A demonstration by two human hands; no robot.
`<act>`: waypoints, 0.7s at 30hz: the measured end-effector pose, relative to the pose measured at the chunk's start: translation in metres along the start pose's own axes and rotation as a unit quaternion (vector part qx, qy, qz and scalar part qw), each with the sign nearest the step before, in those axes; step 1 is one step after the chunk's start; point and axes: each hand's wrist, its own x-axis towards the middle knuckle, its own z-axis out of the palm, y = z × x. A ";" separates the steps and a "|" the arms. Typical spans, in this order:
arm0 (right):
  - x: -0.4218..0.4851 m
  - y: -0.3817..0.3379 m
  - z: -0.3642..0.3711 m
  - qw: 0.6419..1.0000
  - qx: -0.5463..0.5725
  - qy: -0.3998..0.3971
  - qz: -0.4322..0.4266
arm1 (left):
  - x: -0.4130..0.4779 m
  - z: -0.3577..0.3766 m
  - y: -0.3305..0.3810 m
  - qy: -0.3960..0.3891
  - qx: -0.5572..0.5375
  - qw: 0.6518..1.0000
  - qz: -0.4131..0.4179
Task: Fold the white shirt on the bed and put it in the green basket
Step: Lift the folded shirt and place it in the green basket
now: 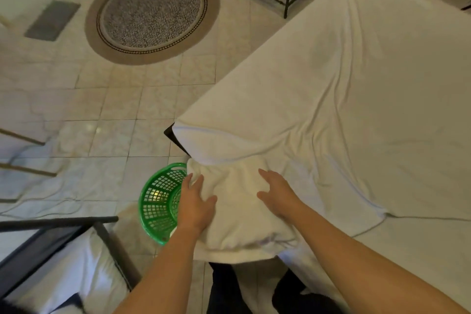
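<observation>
Tiled floor lay around the bed [356, 84], where the folded shirt [239, 211] sat at the corner above the basket [155, 201], both hands, left [196, 201] and right [277, 194], pressing flat with open grips; better to slide fingers underneath, keeping folds together.

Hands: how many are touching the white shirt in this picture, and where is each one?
2. The left hand lies on the white shirt at its edge nearest the green basket; the right hand presses flat near its middle.
</observation>
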 end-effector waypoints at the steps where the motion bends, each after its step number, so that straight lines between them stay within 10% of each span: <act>1: 0.005 -0.011 0.011 1.000 -0.007 -0.007 -0.003 | 0.003 -0.008 -0.013 0.004 -0.002 1.000 -0.009; 21: 0.124 -0.156 0.214 0.987 -0.122 -0.099 -0.024 | 0.075 -0.099 -0.240 0.007 -0.043 0.987 -0.152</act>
